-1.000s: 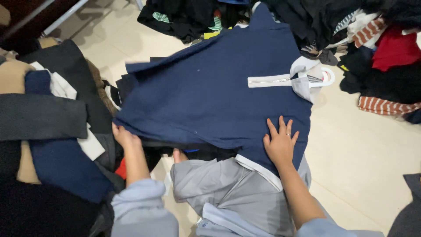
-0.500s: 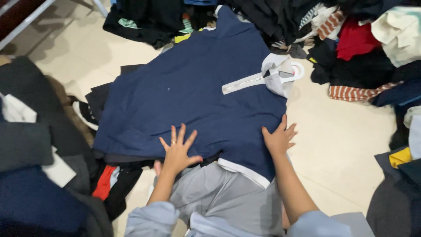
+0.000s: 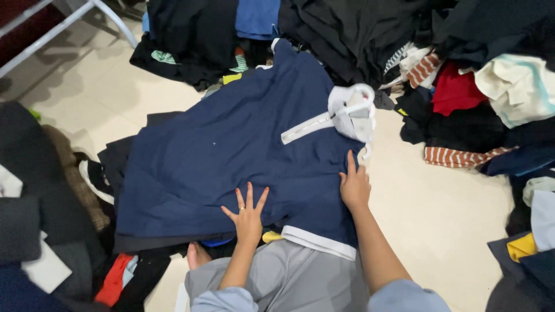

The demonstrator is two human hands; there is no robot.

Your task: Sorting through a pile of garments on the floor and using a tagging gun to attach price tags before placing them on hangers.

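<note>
A navy blue polo shirt [image 3: 231,150] with a white collar [image 3: 354,112] and white sleeve cuff [image 3: 318,242] lies spread flat on a stack of clothes in front of me. My left hand [image 3: 248,215] presses flat on its lower edge, fingers spread, a ring on one finger. My right hand [image 3: 354,186] rests flat on the shirt's right side, below the collar, next to the bare floor. Neither hand grips anything.
Heaps of dark, red and striped clothes [image 3: 462,92] fill the top and right. Folded dark garments [image 3: 34,190] sit at left. Pale tile floor [image 3: 445,214] shows at right, a metal frame leg [image 3: 110,20] at top left. My grey-trousered knees [image 3: 289,277] are below.
My left hand went from the shirt's left edge to its lower middle. My right hand shifted slightly along the right side. The view panned, so the shirt sits lower in frame.
</note>
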